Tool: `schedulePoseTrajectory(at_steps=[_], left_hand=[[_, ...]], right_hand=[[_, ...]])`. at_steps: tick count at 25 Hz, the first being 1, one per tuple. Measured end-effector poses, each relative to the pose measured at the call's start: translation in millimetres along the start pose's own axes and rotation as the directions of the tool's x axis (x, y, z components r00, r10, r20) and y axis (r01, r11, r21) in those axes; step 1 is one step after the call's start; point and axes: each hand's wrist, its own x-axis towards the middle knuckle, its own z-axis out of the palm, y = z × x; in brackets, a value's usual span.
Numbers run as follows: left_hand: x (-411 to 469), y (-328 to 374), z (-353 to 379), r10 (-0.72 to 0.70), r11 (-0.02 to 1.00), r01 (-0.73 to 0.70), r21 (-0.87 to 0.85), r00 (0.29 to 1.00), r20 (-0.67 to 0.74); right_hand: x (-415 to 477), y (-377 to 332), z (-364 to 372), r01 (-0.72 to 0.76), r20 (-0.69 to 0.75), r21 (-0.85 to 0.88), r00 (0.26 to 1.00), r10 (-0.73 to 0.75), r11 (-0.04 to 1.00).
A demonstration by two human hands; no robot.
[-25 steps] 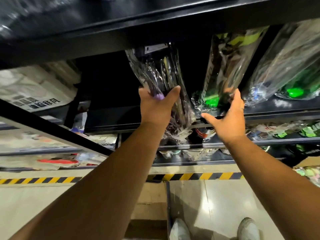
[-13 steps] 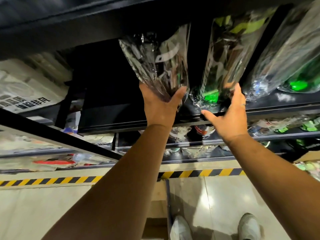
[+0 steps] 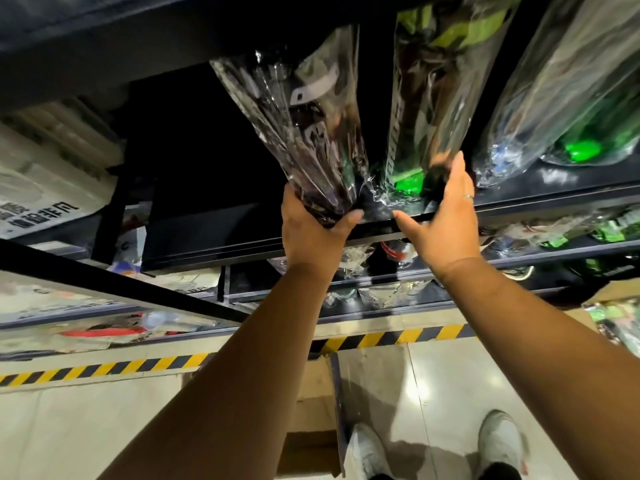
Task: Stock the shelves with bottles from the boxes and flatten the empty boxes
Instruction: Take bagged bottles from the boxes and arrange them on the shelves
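Green-capped bottle [image 3: 426, 116] beside dark bottle [image 3: 311, 133]

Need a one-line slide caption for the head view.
Left hand grips a plastic-wrapped bottle at the shelf edge; right hand rests open against the neighbouring green-capped bottle.

Forearms [image 3: 242, 358] bare, sleeves not seen. Thin silver ring [image 3: 468, 196] worn on right hand [image 3: 446, 226]. White sneakers [image 3: 500, 441] worn; dark trouser hems [image 3: 498, 472] seen above.
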Motion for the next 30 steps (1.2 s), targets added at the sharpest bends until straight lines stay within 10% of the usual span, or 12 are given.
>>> schedulePoseTrajectory(at_steps=[5, 9, 21, 30], left_hand=[[-80, -15, -1, 0.072, 0.884, -0.104, 0.455, 0.994, 0.088], [-154, -23, 30, 0.114, 0.754, -0.355, 0.553, 0.899, 0.422], [-306, 53, 332, 0.258, 0.548, -0.761, 0.348, 0.549, 0.795], [-390, 115, 541, 0.167, 0.63, -0.71, 0.313, 0.518, 0.839]], right_hand=[[-66, 36, -8, 0.089, 0.035, -0.302, 0.996, -0.082, 0.949], [-138, 102, -38, -0.018, 0.167, -0.591, 0.975, 0.144, 0.806], [-178, 386, -255, -0.419, -0.033, -0.673, 0.841, 0.541, 0.61], [-167, 548, -393, -0.501, -0.131, -0.665, 0.809, 0.574, 0.554]])
